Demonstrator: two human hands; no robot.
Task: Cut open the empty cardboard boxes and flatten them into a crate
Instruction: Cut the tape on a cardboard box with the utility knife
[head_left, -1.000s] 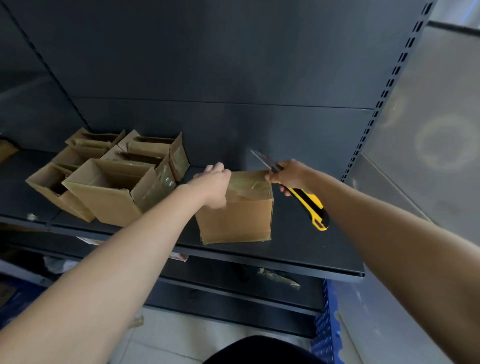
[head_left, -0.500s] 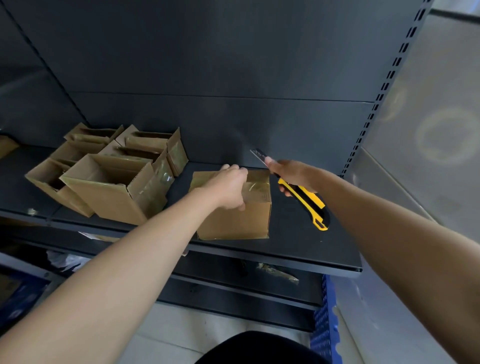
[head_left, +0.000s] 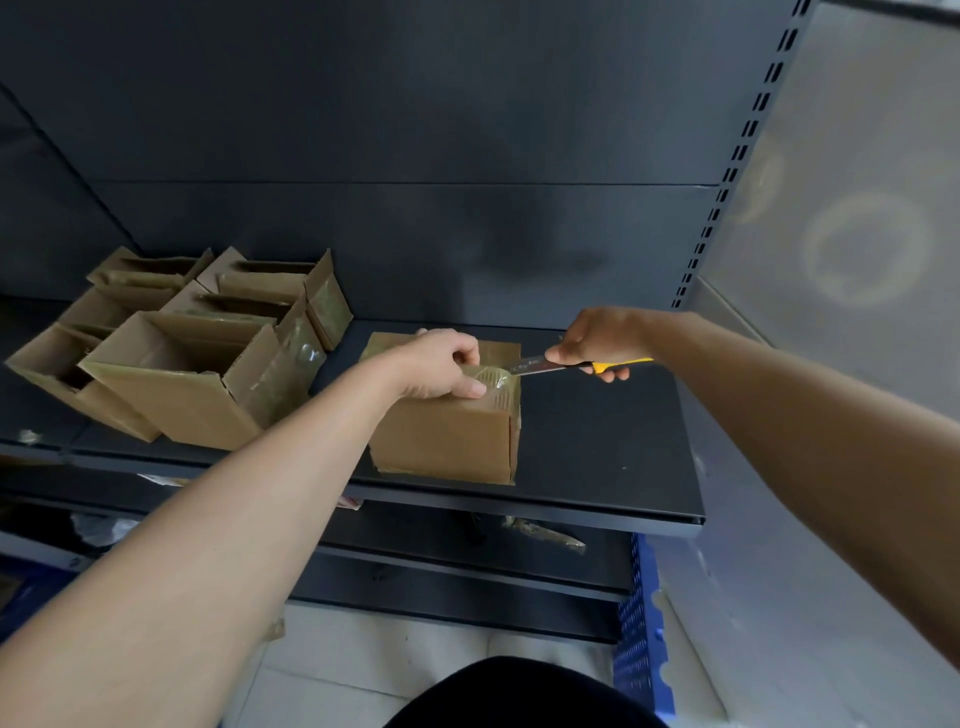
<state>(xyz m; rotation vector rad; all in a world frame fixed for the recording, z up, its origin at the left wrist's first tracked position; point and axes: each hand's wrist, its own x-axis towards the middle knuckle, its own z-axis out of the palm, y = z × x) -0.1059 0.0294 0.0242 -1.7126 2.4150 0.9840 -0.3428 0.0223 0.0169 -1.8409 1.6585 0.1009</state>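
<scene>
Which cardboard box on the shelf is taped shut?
The lone box under the left hand, right of the open boxes; its top is sealed with tape.

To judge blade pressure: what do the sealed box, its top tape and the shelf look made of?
Sealed box: matte brown cardboard, judging by its dull faces and creased edges. Tape: clear glossy plastic film; it glints and wrinkles. Shelf: probably painted sheet metal, dark and matte, with a thin folded front lip.

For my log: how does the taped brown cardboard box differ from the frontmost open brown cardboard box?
The taped brown cardboard box is closed; the open brown cardboard box shows its inside. The left hand grips the taped one; no hand touches the open one. Both stand on the dark shelf.
</scene>
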